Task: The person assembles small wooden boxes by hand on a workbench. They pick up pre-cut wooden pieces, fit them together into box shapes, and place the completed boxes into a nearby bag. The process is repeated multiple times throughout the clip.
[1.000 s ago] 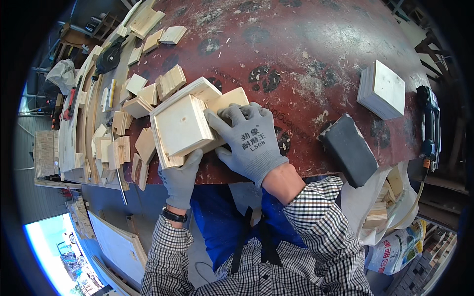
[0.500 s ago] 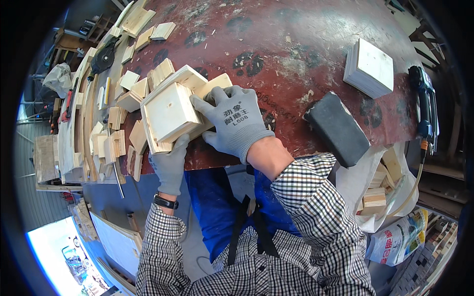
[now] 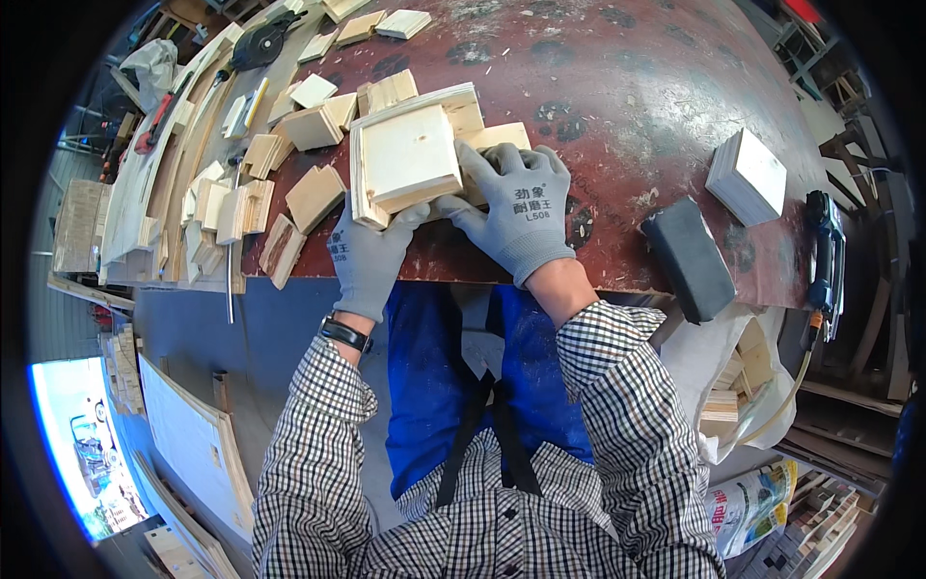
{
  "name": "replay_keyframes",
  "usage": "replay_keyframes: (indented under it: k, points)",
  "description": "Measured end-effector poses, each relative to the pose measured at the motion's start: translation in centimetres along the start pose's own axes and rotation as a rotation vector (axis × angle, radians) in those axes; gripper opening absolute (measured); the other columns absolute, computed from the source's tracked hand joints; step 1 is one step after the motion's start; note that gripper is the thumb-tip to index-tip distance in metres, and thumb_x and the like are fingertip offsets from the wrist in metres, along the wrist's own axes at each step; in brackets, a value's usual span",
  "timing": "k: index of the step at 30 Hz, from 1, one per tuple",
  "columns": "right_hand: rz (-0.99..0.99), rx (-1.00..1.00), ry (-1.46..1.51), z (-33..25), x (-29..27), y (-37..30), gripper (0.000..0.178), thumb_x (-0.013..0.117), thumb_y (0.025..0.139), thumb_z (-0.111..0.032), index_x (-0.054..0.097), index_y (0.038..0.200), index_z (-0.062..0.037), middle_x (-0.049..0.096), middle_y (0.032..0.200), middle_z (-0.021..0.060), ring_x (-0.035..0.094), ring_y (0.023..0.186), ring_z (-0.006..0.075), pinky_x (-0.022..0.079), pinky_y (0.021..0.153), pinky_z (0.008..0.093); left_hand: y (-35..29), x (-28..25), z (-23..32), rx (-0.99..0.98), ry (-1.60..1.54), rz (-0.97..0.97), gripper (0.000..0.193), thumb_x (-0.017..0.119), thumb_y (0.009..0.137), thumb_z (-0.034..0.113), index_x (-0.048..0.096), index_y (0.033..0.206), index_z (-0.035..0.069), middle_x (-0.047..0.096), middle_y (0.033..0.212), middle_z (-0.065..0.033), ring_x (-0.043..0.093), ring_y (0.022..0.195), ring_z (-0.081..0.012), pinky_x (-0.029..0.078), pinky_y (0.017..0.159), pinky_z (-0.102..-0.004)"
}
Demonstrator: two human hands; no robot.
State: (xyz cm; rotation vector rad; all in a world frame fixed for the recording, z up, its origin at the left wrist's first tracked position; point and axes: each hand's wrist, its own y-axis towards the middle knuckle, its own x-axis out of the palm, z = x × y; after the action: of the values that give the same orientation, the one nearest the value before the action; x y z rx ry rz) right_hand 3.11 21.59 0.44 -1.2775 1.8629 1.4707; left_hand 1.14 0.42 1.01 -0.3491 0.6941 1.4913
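A pale wooden block assembly (image 3: 410,159), a square block set against thin boards, is tilted up near the front edge of the reddish-brown table. My left hand (image 3: 371,256), in a grey glove, grips its lower edge from beneath, with the thumb along the front; the other fingers are mostly hidden. Also grey-gloved, my right hand (image 3: 521,207) is bent against the assembly's right side, its fingertips over a small wooden piece (image 3: 508,136) behind it. The right thumb lies close to the left thumb at the lower right corner.
Several loose wood blocks (image 3: 313,198) lie left of my hands. A dark rectangular block (image 3: 690,261), a stack of white-topped square pieces (image 3: 747,178) and a black air tool (image 3: 825,251) with a hose are on the right. A white sack (image 3: 743,376) of offcuts hangs below the table edge.
My view has shifted, so the table things appear displaced. Both hands stay on the assembly, which has turned to face me more squarely; my right hand has slid lower along its side.
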Motion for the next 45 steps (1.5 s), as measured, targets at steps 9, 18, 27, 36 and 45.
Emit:
replay_keyframes:
  k: [9, 18, 27, 36, 45]
  points:
    - [0.051, -0.052, -0.066, 0.0, 0.6, 0.1, 0.067, 0.074, 0.087, -0.062, 0.067, 0.141, -0.0222, 0.068, 0.114, 0.005, 0.062, 0.104, 0.0306, 0.038, 0.105, 0.0511, 0.4, 0.3, -0.3, 0.169, 0.037, 0.081, 0.069, 0.084, 0.088, 0.054, 0.062, 0.125, 0.001, 0.076, 0.109, -0.0165, 0.076, 0.097, -0.0312, 0.06, 0.085, -0.04]
    - [-0.038, -0.029, -0.055, -0.4, -0.2, 0.1, 0.065, 0.07, 0.092, -0.059, 0.066, 0.144, -0.0206, 0.067, 0.116, 0.0081, 0.062, 0.109, 0.0332, 0.036, 0.11, 0.0534, 0.0, -0.5, 0.6, 0.109, 0.057, 0.031, 0.071, 0.074, 0.094, 0.061, 0.061, 0.136, 0.005, 0.072, 0.122, -0.0176, 0.073, 0.109, -0.0341, 0.059, 0.089, -0.0425]
    - [-0.091, 0.003, -0.065, -0.2, -0.1, 0.0, 0.065, 0.068, 0.094, -0.061, 0.065, 0.145, -0.0214, 0.066, 0.117, 0.0096, 0.06, 0.113, 0.035, 0.035, 0.11, 0.0551, 0.1, 0.1, 0.1, 0.115, 0.03, 0.079, 0.072, 0.077, 0.091, 0.062, 0.062, 0.132, 0.005, 0.073, 0.12, -0.0171, 0.074, 0.108, -0.0338, 0.059, 0.09, -0.042]
    - [-0.064, 0.01, -0.078, 0.0, 0.8, 0.2, 0.065, 0.076, 0.087, -0.06, 0.066, 0.138, -0.0214, 0.067, 0.126, 0.0094, 0.059, 0.121, 0.0366, 0.036, 0.109, 0.055, 0.6, 0.5, -1.2, 0.132, 0.092, 0.08, 0.075, 0.075, 0.091, 0.066, 0.062, 0.126, 0.001, 0.074, 0.108, -0.02, 0.075, 0.097, -0.0371, 0.059, 0.083, -0.0444]
    - [0.02, -0.043, -0.028, 0.6, 1.5, -0.1, 0.057, 0.076, 0.086, -0.061, 0.074, 0.129, -0.0239, 0.066, 0.13, 0.0081, 0.059, 0.124, 0.0345, 0.032, 0.115, 0.0559, 0.3, 0.5, -2.3, 0.229, 0.108, 0.077, 0.069, 0.082, 0.09, 0.054, 0.062, 0.13, 0.001, 0.075, 0.11, -0.018, 0.076, 0.099, -0.0336, 0.061, 0.084, -0.042]
